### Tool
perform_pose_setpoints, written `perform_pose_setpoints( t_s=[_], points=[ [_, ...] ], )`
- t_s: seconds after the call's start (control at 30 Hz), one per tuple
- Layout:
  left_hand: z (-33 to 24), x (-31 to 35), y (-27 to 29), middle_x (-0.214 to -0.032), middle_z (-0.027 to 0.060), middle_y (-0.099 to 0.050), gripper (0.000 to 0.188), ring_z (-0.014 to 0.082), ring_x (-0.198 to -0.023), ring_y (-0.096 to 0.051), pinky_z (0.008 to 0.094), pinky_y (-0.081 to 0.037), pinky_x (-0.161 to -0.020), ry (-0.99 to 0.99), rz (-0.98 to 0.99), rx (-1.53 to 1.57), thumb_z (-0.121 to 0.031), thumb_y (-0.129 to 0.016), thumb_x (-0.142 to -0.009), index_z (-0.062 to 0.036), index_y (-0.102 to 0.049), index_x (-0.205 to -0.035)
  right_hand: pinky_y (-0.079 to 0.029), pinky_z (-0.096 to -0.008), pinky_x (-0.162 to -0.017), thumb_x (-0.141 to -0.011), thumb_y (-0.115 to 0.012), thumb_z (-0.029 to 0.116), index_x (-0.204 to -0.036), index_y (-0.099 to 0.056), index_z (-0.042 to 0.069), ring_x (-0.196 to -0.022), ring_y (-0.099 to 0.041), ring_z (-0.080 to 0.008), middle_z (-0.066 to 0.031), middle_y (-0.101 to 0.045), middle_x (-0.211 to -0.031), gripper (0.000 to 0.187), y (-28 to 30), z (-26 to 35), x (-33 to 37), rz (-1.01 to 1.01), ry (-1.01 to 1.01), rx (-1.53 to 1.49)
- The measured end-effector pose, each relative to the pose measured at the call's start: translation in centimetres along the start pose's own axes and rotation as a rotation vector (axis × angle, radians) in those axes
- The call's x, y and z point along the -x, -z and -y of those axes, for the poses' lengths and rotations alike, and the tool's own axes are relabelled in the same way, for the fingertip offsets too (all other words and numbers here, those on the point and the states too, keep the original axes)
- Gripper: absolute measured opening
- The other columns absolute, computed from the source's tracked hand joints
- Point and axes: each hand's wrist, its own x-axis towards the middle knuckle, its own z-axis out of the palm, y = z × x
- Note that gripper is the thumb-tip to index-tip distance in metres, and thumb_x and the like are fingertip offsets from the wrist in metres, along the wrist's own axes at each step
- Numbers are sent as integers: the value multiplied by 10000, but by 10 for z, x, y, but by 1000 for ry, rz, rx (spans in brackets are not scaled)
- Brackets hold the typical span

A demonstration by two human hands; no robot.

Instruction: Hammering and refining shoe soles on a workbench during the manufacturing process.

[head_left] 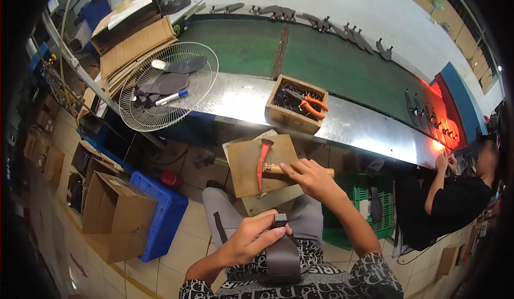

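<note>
My left hand [256,238] is closed around a dark brown, smooth, curved strap piece [284,260] in front of my body. A small black square end [280,220] sticks up between thumb and fingers. My right hand [313,180] is closed on the wooden handle of a hammer [263,162], whose red head points left. The hammer lies over a brown square board [241,173] set at my knees. A paler slab shows under the board's edges. What the right palm covers is hidden.
Beyond the board runs a metal ledge [235,96] beside a green conveyor belt [230,44]. On the ledge stand a wooden box [289,118] with orange-handled pliers and a wire fan-guard basket [206,92] with dark soles. A blue crate [166,218] is left; a co-worker [455,202] sits right.
</note>
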Motion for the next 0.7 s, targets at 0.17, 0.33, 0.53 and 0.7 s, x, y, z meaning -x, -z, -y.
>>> perform_pose_setpoints(
  t_s=[0.17,0.33,0.53,0.7],
  points=[
    [8,9,-4,-975,104,-598,324,195,-957,-573,292,-426,-865,128,113,173,-238,-443,-1015,36,-613,-1051,-435,-381,-926,-841,-637,125,-1243,-620,85,-1121,-575,-282,-117,-581,-1260,404,22,36,-6,-97,-58,-545],
    [4,11,-19,-997,134,-622,313,211,-980,-576,319,-447,-906,455,125,587,-225,-410,-1000,36,-579,-969,-455,-401,-957,-976,-548,389,-1163,-598,-20,-1099,-590,-256,-174,-581,-1223,453,32,90,24,84,-387,-2118],
    [2,7,-26,-998,176,-619,345,211,-927,-593,311,-474,-848,601,230,763,-279,-411,-997,30,-555,-942,-438,-367,-911,-939,-522,531,-1001,-606,-3,-1053,-546,-261,-157,-580,-1061,543,23,106,22,-49,-250,-2218],
    [3,5,-24,-975,188,-622,327,216,-894,-590,308,-474,-815,602,255,755,-265,-416,-978,30,-547,-923,-436,-355,-896,-943,-536,509,-979,-624,-8,-1026,-544,-245,-161,-590,-1037,526,25,111,23,-71,-300,-2301]
  ],
)
